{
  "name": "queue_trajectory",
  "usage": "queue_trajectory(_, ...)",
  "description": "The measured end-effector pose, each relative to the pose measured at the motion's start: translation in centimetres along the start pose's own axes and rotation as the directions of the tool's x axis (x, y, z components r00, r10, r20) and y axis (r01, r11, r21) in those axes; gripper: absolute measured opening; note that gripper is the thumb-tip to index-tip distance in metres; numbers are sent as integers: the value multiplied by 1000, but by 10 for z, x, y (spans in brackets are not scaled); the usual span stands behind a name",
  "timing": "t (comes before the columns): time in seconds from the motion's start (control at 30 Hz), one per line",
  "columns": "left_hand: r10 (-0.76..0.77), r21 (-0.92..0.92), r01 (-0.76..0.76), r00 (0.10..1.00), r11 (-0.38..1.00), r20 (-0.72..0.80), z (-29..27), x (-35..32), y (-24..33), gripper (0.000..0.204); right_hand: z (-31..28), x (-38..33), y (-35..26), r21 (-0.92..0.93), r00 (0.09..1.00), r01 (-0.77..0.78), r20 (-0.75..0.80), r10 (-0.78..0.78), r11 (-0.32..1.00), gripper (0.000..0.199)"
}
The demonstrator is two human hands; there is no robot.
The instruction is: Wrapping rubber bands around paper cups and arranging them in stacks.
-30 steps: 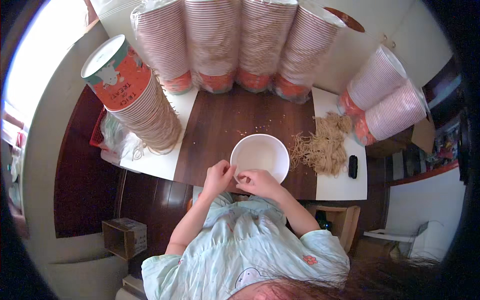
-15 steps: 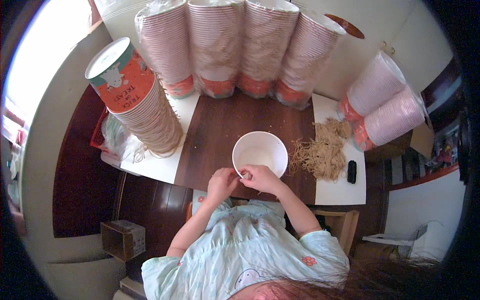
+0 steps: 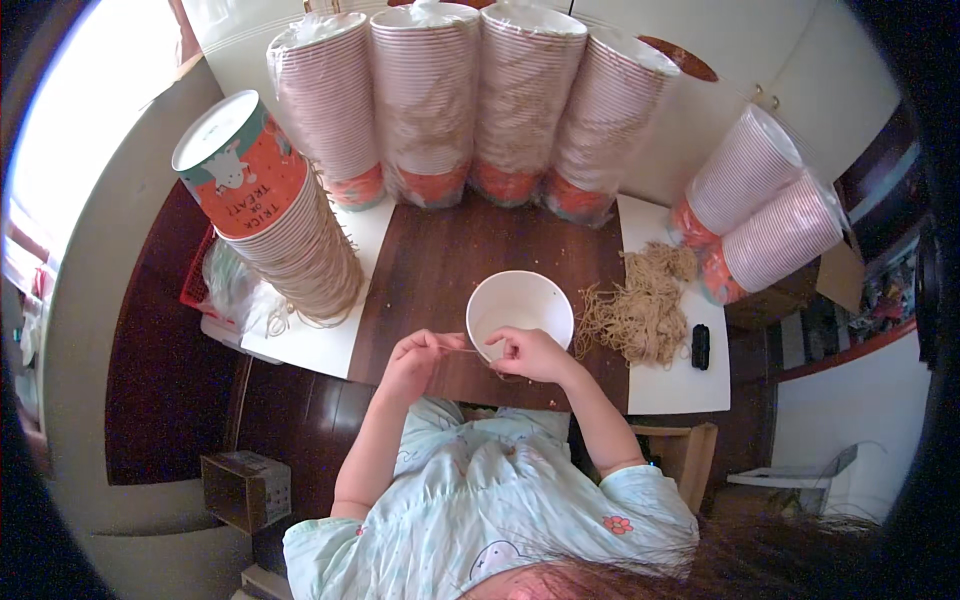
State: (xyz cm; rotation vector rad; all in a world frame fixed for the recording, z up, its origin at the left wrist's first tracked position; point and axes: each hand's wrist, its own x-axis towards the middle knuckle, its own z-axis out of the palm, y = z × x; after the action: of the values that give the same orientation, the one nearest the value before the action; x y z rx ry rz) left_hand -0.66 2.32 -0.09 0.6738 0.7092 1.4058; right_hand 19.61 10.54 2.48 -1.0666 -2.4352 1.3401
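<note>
A white paper bucket (image 3: 520, 298) stands mouth up on the dark brown board before me. My left hand (image 3: 415, 362), left of the bucket, pinches a thin cord (image 3: 460, 349) and holds it drawn out from the near rim. Over that same rim my right hand (image 3: 535, 355) closes, fingers curled inside the wall; its thumb is mostly hidden. Just right of the bucket lies a loose heap of tan cords (image 3: 655, 305). At the left rises a tall nested stack of orange and green printed buckets (image 3: 265, 190), with cord ends sticking out along its side.
Several plastic-wrapped bucket stacks (image 3: 425, 110) line the back of the table. Two more wrapped stacks (image 3: 785, 235) lean at the right. A small black object (image 3: 701, 346) lies on the white tabletop (image 3: 680, 390) below the cords. At the left is a red basket (image 3: 197, 275) with clear plastic.
My left hand has moved left, away from the bucket's rim, pulling the cord out straight. My right hand stays at the rim, its fingers slightly shifted.
</note>
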Motion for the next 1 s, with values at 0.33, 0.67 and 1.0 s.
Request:
queue_trajectory(0.33,-29,-39,36,988,999,151,19,19,6,7,21,-8,-6,-456,937,44,-288,-195,889,35)
queue_trajectory(0.67,-55,116,52,998,992,20,26,31,-1,8,40,-6,-4,-211,883,96,-433,-181,973,10)
queue_trajectory(1.0,-140,311,147,989,939,-46,14,38,-20,20,22,-6,11,641,992,13,-102,68,767,15)
